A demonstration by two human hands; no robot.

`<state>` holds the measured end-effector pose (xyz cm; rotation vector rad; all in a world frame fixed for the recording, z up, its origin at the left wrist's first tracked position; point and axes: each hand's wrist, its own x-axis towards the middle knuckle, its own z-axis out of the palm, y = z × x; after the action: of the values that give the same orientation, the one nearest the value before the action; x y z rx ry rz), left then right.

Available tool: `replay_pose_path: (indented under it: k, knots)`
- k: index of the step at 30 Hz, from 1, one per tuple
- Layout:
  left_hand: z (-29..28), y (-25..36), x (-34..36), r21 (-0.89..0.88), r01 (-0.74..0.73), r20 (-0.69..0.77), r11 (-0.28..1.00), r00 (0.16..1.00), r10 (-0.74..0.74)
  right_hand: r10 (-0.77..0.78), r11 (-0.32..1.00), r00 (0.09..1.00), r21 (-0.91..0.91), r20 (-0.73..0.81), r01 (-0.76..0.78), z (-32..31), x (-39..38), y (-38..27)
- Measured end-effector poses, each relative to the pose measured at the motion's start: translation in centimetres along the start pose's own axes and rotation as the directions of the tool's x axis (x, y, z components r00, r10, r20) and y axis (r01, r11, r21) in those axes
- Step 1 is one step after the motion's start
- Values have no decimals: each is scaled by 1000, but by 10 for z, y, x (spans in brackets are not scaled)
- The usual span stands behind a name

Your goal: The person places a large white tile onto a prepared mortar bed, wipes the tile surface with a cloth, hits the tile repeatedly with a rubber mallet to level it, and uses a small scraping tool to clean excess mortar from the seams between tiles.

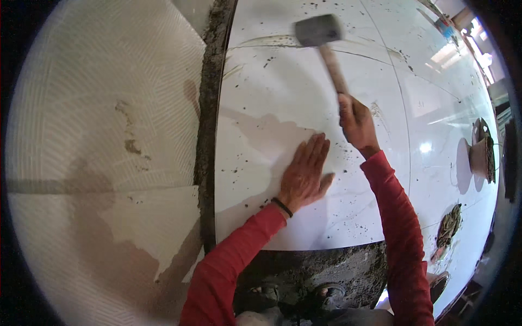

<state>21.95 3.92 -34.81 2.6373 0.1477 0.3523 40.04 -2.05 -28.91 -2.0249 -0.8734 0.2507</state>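
Observation:
My right hand (357,122) is closed around the wooden handle of a rubber mallet (318,31). The mallet's dark head is raised over the far part of the glossy white floor tiles (261,179), slightly blurred. Flat on the near tile lies my left hand (305,175), fingers stretched out together and thumb apart, with a dark band at its wrist. Small dark crumbs are scattered over the tile around both hands, and muddy smears mark the joint near the mallet head.
A strip of dark mortar (207,108) runs along the tiles' left edge, beside pale ridged panels (109,136). Rough mortar (315,271) lies before my feet. On the right stand a bucket (481,157) and a crumpled dark cloth (449,225).

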Motion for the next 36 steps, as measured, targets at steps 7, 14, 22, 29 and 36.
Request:
replay_pose_path:
  k: [7, 14, 22, 29, 36]
  knots:
    - [31, -60, 136, 146, -86, -154, 986, 982, 109, 510, 731, 819, 634, -264, -251, -29, -36, 80]
    - [45, -118, 238, 186, -37, -194, 982, 978, 74, 583, 707, 766, 634, -270, -314, -23, -28, 76]
    - [-7, -199, 220, 265, 128, -169, 956, 982, -85, 506, 720, 839, 633, -198, -284, -25, -28, 79]
    - [-57, -254, 167, 360, 319, -188, 877, 945, -267, 566, 661, 813, 664, -135, -349, -29, -28, 73]
    - [-100, -277, 139, 557, 448, -200, 699, 890, -411, 507, 732, 839, 613, -198, -298, -21, -29, 75]
